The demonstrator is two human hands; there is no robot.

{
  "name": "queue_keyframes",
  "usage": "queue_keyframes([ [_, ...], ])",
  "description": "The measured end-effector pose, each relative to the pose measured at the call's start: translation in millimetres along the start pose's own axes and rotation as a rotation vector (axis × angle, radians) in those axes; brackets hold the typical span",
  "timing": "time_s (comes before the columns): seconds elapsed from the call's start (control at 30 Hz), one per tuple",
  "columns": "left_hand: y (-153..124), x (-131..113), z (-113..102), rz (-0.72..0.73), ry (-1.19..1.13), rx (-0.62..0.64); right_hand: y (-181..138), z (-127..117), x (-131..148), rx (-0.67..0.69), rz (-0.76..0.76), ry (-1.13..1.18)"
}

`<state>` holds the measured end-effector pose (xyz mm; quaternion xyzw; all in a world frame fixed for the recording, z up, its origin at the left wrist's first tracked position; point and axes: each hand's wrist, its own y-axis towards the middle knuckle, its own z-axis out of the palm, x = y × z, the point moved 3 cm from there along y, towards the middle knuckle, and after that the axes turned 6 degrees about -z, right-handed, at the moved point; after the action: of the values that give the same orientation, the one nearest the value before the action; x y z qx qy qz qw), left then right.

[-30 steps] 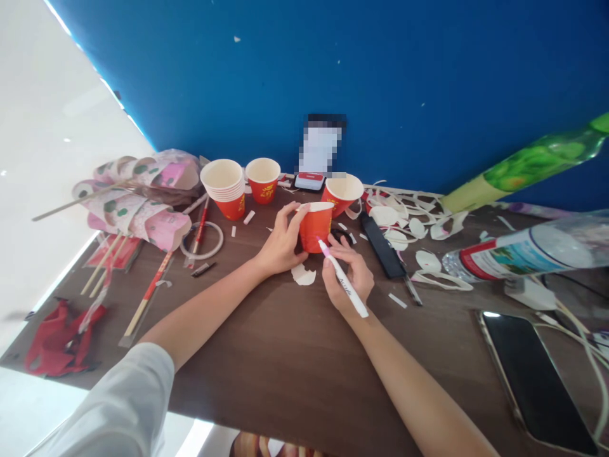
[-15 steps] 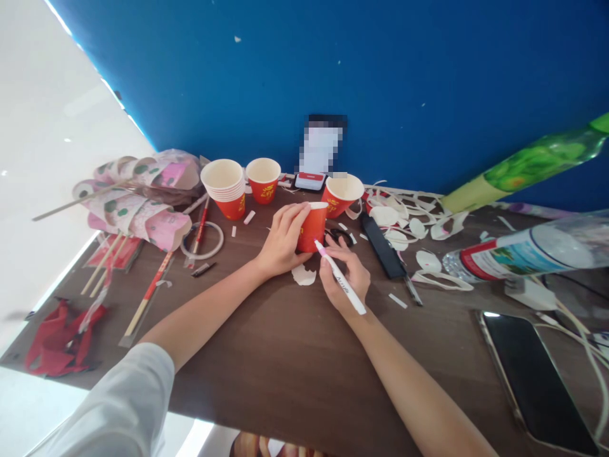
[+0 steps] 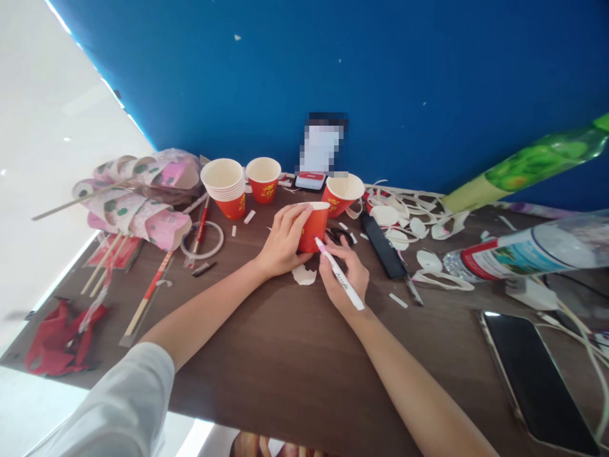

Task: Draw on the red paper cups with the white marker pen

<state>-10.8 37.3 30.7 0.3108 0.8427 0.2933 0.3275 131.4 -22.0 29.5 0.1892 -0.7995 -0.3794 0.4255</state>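
Upright on the dark wooden table (image 3: 266, 374), a red paper cup (image 3: 313, 231) is gripped from its left side by my left hand (image 3: 284, 240). My fingers lie over its rim and the thumb is low near the base. My right hand (image 3: 346, 276) holds a white paint marker (image 3: 343, 281) with a pink collar, its tip touching the cup's lower right side. A torn white paper scrap (image 3: 304, 275) lies just in front of the cup. Behind it stands another red paper cup (image 3: 339, 195). Black scissors handles (image 3: 340, 237) show partly behind my right hand.
A stack of cups (image 3: 223, 190) and a single cup (image 3: 263, 180) stand at the back left. A phone (image 3: 320, 149) leans on the blue wall. To the right are a black cutter (image 3: 384, 247), paper scraps, a water bottle (image 3: 518, 251) and a phone (image 3: 535, 381). Pink paper rolls (image 3: 137, 219) lie left.
The marker and my right hand have shifted very slightly, with the tip still at the cup. The cup has moved a touch to the right with my left hand around it.
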Motion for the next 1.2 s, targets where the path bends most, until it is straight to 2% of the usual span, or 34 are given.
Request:
queue_keyframes([
  [0.37, 0.1, -0.8, -0.9, 0.007, -0.001, -0.006, 0.0, -0.7, -1.2, -0.072, 0.059, -0.013],
  [0.73, 0.8, -0.2, -1.7, -0.013, -0.022, 0.011, 0.2, -1.9, -1.7, -0.075, 0.103, 0.016],
  [0.83, 0.3, 0.2, -1.1, -0.020, -0.019, 0.014, -1.2, -1.7, -0.5, -0.088, 0.064, 0.076],
  [0.97, -0.2, 1.3, 0.3, -0.027, -0.014, 0.017, -2.5, 0.7, 1.4, -0.021, -0.016, 0.119],
  [1.2, -0.2, 0.3, 0.5, 0.017, -0.092, 0.047, -1.3, 0.1, 0.8, -0.009, -0.020, 0.067],
])
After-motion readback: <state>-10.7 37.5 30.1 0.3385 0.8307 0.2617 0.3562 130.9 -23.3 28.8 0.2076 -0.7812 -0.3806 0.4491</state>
